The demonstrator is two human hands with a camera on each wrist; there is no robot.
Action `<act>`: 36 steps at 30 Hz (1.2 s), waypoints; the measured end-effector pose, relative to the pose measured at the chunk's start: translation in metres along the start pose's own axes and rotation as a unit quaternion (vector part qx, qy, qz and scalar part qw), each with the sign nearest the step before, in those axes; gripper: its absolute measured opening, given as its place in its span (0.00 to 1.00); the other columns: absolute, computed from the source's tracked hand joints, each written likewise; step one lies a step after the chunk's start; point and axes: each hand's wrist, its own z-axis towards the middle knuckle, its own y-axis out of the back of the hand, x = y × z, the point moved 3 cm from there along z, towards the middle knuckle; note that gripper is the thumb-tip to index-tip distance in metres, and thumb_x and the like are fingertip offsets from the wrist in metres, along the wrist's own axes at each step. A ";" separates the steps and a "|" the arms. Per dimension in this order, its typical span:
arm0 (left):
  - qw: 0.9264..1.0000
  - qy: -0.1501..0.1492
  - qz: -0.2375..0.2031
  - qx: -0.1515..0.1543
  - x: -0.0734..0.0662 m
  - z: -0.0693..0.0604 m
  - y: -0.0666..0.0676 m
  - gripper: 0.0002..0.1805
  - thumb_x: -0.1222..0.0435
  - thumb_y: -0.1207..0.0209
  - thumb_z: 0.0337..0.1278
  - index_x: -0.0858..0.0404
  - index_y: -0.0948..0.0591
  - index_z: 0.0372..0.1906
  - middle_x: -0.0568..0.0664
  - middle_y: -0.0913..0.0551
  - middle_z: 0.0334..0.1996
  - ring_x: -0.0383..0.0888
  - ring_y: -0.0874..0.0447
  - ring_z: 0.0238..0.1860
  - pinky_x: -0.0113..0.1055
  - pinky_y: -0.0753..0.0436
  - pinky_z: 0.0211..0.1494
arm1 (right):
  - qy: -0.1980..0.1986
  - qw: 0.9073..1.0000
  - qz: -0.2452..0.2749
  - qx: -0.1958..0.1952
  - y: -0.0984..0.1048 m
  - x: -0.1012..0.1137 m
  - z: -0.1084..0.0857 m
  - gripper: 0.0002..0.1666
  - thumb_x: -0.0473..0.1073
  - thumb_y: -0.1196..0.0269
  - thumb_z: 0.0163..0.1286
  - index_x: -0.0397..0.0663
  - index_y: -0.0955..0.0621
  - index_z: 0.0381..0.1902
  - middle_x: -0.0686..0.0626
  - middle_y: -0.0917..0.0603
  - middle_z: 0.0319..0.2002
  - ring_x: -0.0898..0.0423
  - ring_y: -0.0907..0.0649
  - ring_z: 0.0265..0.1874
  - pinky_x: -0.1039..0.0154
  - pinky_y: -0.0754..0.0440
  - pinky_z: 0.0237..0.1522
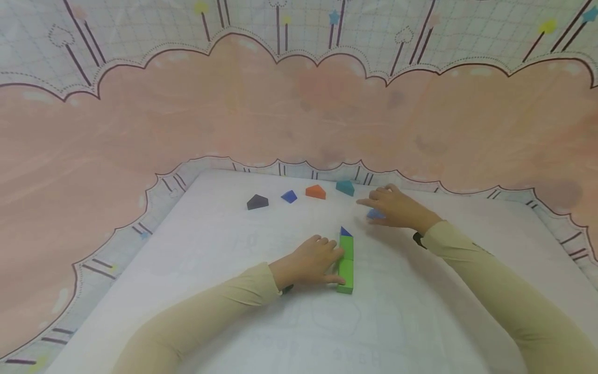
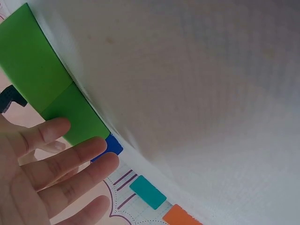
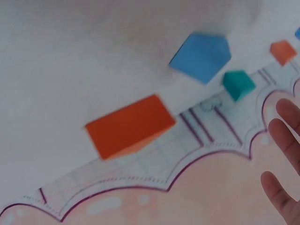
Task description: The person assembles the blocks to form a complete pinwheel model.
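Two green blocks (image 1: 346, 265) stand end to end on the white table, with a small blue triangular block (image 1: 345, 231) at their far end. My left hand (image 1: 312, 261) reaches them from the left, its extended fingers and thumb touching them. The left wrist view shows its fingers (image 2: 77, 164) spread across the nearer face of a green block (image 2: 35, 56). My right hand (image 1: 397, 209) hovers over a light blue block (image 1: 375, 213), partly hidden beneath it. That blue block (image 3: 202, 57) lies apart from the visible right fingertips (image 3: 281, 126) in the right wrist view.
Near the table's far edge lie a dark grey block (image 1: 258, 202), a blue block (image 1: 289, 196), an orange block (image 1: 315, 191) and a teal block (image 1: 345, 187). A red-orange block (image 3: 131, 126) appears in the right wrist view. Patterned cloth (image 1: 299, 119) surrounds the white tabletop (image 1: 210, 234).
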 end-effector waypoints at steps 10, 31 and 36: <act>1.000 0.002 -0.004 -0.001 0.000 -0.001 0.000 0.35 0.32 0.53 0.53 0.53 0.29 0.55 0.43 0.23 0.40 0.40 0.27 0.40 0.35 0.27 0.52 | -0.088 0.995 0.038 0.005 -0.008 -0.042 -0.023 0.31 0.51 0.34 0.59 0.47 0.25 0.58 0.42 0.19 0.45 0.43 0.22 0.49 0.38 0.34 0.60; 1.000 -0.002 -0.013 -0.003 0.001 0.000 -0.001 0.35 0.32 0.53 0.53 0.53 0.29 0.55 0.43 0.23 0.40 0.40 0.27 0.39 0.35 0.27 0.50 | -0.144 0.989 -0.023 0.014 -0.044 -0.070 -0.037 0.20 0.39 0.34 0.59 0.43 0.22 0.50 0.40 0.21 0.39 0.40 0.23 0.45 0.34 0.35 0.56; 1.000 -0.001 -0.009 -0.004 0.001 0.000 -0.002 0.35 0.32 0.53 0.52 0.53 0.29 0.55 0.43 0.23 0.39 0.39 0.27 0.39 0.34 0.27 0.50 | -0.154 0.988 -0.011 0.029 -0.048 -0.071 -0.038 0.17 0.39 0.36 0.61 0.43 0.22 0.49 0.40 0.19 0.40 0.41 0.24 0.46 0.33 0.35 0.57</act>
